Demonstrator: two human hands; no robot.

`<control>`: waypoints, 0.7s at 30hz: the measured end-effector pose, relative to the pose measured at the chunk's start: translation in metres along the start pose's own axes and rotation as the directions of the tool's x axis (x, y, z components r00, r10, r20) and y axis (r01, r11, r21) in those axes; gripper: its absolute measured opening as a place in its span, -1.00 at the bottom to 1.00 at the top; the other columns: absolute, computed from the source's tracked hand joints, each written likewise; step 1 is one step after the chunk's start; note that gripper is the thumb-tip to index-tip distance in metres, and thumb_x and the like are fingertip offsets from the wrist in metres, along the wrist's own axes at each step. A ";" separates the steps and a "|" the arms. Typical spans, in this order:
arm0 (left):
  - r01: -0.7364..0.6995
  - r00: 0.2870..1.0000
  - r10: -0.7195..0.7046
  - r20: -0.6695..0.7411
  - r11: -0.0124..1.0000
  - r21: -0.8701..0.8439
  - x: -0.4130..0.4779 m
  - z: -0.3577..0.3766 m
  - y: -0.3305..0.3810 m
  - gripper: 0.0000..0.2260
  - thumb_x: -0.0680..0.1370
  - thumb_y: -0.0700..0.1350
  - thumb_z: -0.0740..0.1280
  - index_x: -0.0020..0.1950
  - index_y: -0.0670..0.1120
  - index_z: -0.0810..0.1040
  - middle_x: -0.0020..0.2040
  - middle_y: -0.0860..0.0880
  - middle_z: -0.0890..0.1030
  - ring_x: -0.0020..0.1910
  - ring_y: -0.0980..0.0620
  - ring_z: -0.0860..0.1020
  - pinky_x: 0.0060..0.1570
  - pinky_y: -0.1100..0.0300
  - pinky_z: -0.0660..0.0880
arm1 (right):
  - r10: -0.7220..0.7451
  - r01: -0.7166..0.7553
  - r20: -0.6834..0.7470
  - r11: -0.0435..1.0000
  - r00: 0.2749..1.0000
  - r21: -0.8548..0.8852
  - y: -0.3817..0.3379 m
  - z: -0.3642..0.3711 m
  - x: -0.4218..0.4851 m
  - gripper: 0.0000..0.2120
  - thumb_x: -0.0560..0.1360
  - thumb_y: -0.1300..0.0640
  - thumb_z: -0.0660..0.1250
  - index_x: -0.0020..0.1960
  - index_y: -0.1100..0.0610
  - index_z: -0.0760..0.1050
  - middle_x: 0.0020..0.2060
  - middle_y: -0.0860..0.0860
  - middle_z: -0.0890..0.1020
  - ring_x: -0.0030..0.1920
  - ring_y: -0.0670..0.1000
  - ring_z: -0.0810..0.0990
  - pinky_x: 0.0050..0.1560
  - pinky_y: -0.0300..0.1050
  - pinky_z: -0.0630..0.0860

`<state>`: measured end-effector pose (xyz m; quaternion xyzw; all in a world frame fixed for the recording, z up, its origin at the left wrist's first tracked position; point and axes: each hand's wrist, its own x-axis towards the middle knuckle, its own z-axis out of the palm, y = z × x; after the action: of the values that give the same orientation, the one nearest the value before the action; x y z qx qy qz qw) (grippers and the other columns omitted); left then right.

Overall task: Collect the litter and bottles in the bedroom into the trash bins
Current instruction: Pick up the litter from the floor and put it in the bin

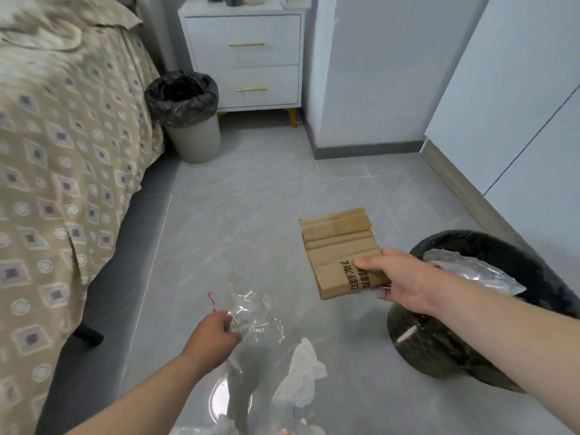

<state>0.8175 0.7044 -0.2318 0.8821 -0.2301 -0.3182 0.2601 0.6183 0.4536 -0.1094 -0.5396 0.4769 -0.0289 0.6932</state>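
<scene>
Occupying the whole left side, a bed [62, 152] is hanging its patterned cover down toward the grey floor [251, 199], where loose litter is lying. A white nightstand [244, 58] is standing at the far wall, and a lined bin [194, 133] is sitting just beside it at the bed's corner, well apart from both hands. A second bin [445, 353], black-lined, is standing at the right, just beside the right forearm, and is holding plastic packaging.

The right hand [398, 281] is gripping a flat piece of cardboard [335, 246] by its near edge, thumb on top and fingers curled beneath. It is keeping the piece level next to that bin, which I judge to be the drop point because it is the nearer one.

The left hand [213, 334] is pinching crumpled clear plastic wrapping [254, 312] low over the floor, apparently lifting it clear. A white tissue [304, 372] is lying just beside it, untouched. A thin red string [212, 301] is showing above the left hand; whether it is attached to the wrapping cannot be told.
</scene>
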 end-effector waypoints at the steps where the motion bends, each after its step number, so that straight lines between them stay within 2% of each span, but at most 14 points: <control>1: -0.044 0.999 0.044 -0.007 0.999 0.018 -0.009 -0.002 0.018 -0.70 0.44 -0.11 0.38 -0.35 -0.05 0.28 -0.42 0.04 0.34 -0.41 0.04 0.30 -0.28 0.13 0.32 | -0.031 0.031 -0.004 0.999 1.000 0.011 -0.011 -0.012 -0.014 -0.77 0.46 0.17 0.40 0.12 0.11 0.53 -0.07 0.05 0.69 -0.09 0.00 0.61 -0.06 -0.08 0.50; 3: -0.134 0.990 0.137 -0.033 0.987 0.090 -0.029 -0.002 0.057 -0.69 0.48 -0.03 0.37 -0.35 -0.02 0.28 -0.44 0.07 0.36 -0.39 0.10 0.34 0.05 0.04 0.41 | -0.084 0.084 -0.010 0.995 0.996 0.062 -0.025 -0.040 -0.043 -0.75 0.47 0.19 0.39 0.14 0.16 0.54 0.00 0.08 0.70 0.04 0.04 0.64 0.13 0.03 0.56; 4: -0.165 0.984 0.173 -0.045 0.977 0.131 -0.040 0.000 0.078 -0.70 0.49 0.01 0.35 -0.34 -0.03 0.30 -0.43 0.07 0.38 -0.38 0.11 0.36 0.12 -0.01 0.40 | -0.105 0.106 -0.013 0.991 0.994 0.086 -0.029 -0.054 -0.056 -0.77 0.48 0.20 0.37 0.14 0.17 0.54 0.00 0.09 0.70 0.04 0.04 0.65 0.06 0.01 0.59; 5: -0.182 0.980 0.192 -0.048 0.970 0.161 -0.051 0.004 0.100 -0.71 0.50 0.04 0.33 -0.32 -0.04 0.33 -0.40 0.05 0.42 -0.37 0.11 0.38 0.03 0.05 0.41 | -0.123 0.124 -0.019 0.986 0.992 0.110 -0.032 -0.069 -0.069 -0.79 0.50 0.20 0.35 0.12 0.17 0.55 -0.01 0.10 0.70 0.02 0.04 0.65 -0.04 -0.04 0.60; 6: -0.202 0.976 0.211 -0.042 0.965 0.168 -0.060 0.008 0.121 -0.73 0.50 0.06 0.33 -0.28 -0.06 0.38 -0.36 0.04 0.46 -0.35 0.09 0.40 -0.16 0.18 0.37 | -0.136 0.140 -0.036 0.981 0.990 0.136 -0.032 -0.086 -0.080 -0.82 0.51 0.20 0.34 0.11 0.17 0.55 -0.02 0.10 0.69 0.01 0.04 0.64 -0.08 -0.07 0.59; 7: -0.229 0.971 0.235 -0.031 0.963 0.141 -0.068 0.014 0.143 -0.75 0.50 0.06 0.34 -0.24 -0.08 0.41 -0.33 0.03 0.48 -0.34 0.07 0.41 -0.30 0.23 0.30 | -0.143 0.151 -0.059 0.974 0.988 0.169 -0.031 -0.103 -0.089 -0.83 0.52 0.19 0.32 0.10 0.17 0.55 -0.02 0.11 0.69 0.02 0.05 0.64 -0.06 -0.05 0.59; 10: -0.342 0.940 0.342 -0.024 0.940 -0.016 -0.086 0.036 0.206 -0.78 0.46 -0.02 0.40 -0.23 -0.13 0.46 -0.36 0.01 0.46 -0.40 0.06 0.38 -0.38 0.22 0.31 | -0.135 0.173 -0.156 0.950 0.978 0.261 -0.025 -0.154 -0.104 -0.84 0.52 0.21 0.30 0.09 0.17 0.55 -0.06 0.10 0.68 0.03 0.08 0.62 0.03 0.00 0.57; 13: -0.407 0.914 0.406 -0.031 0.909 -0.092 -0.097 0.070 0.269 -0.75 0.43 -0.17 0.41 -0.34 -0.05 0.36 -0.43 0.04 0.40 -0.47 0.10 0.33 -0.47 0.29 0.27 | -0.122 0.217 -0.253 0.895 0.960 0.390 -0.016 -0.201 -0.112 -0.81 0.50 0.22 0.32 0.10 0.18 0.57 -0.10 0.08 0.68 0.05 0.08 0.62 0.16 0.05 0.55; 14: -0.426 0.904 0.426 -0.019 0.898 -0.113 -0.099 0.084 0.288 -0.75 0.41 -0.20 0.41 -0.33 -0.05 0.36 -0.42 0.05 0.40 -0.45 0.09 0.34 -0.45 0.25 0.28 | -0.119 0.233 -0.271 0.867 0.955 0.441 -0.013 -0.214 -0.113 -0.79 0.50 0.22 0.32 0.12 0.18 0.56 -0.10 0.08 0.68 0.04 0.08 0.62 0.10 0.01 0.58; 15: -0.438 0.897 0.441 -0.003 0.890 -0.130 -0.100 0.098 0.304 -0.77 0.39 -0.22 0.41 -0.30 -0.05 0.37 -0.39 0.04 0.42 -0.43 0.08 0.37 -0.42 0.20 0.31 | -0.115 0.245 -0.282 0.840 0.953 0.484 -0.009 -0.224 -0.116 -0.80 0.50 0.21 0.31 0.11 0.17 0.56 -0.11 0.07 0.68 -0.01 0.06 0.63 -0.06 -0.06 0.62; 17: -0.441 0.893 0.448 0.033 0.889 -0.119 -0.098 0.127 0.330 -0.81 0.37 -0.18 0.42 -0.16 -0.08 0.41 -0.28 0.01 0.49 -0.33 0.04 0.48 -0.34 0.14 0.43 | -0.093 0.255 -0.305 0.797 0.948 0.548 -0.002 -0.238 -0.120 -0.87 0.51 0.19 0.30 0.04 0.12 0.56 -0.18 0.04 0.66 -0.13 0.01 0.62 -0.39 -0.21 0.55; 19: -0.455 0.887 0.456 0.073 0.890 -0.028 -0.093 0.155 0.346 -0.73 0.37 -0.09 0.40 -0.01 -0.07 0.40 -0.19 0.03 0.54 -0.22 0.02 0.55 -0.21 0.09 0.52 | -0.083 0.262 -0.317 0.772 0.945 0.579 0.006 -0.246 -0.121 -0.89 0.52 0.20 0.29 0.02 0.11 0.54 -0.21 0.04 0.65 -0.17 0.01 0.61 -0.51 -0.28 0.49; 21: -0.475 0.879 0.465 0.106 0.873 0.106 -0.091 0.178 0.356 -0.73 0.39 -0.07 0.33 0.03 -0.05 0.35 -0.20 0.01 0.54 -0.24 0.01 0.55 -0.20 0.05 0.54 | -0.071 0.257 -0.323 0.772 0.944 0.581 0.013 -0.251 -0.119 -0.90 0.52 0.20 0.28 0.02 0.12 0.54 -0.22 0.05 0.64 -0.20 0.00 0.60 -0.54 -0.30 0.47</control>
<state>0.5482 0.4309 -0.0940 0.8017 -0.4676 -0.2635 0.2631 0.3736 0.3439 -0.0349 -0.3141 0.4856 -0.3206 0.7502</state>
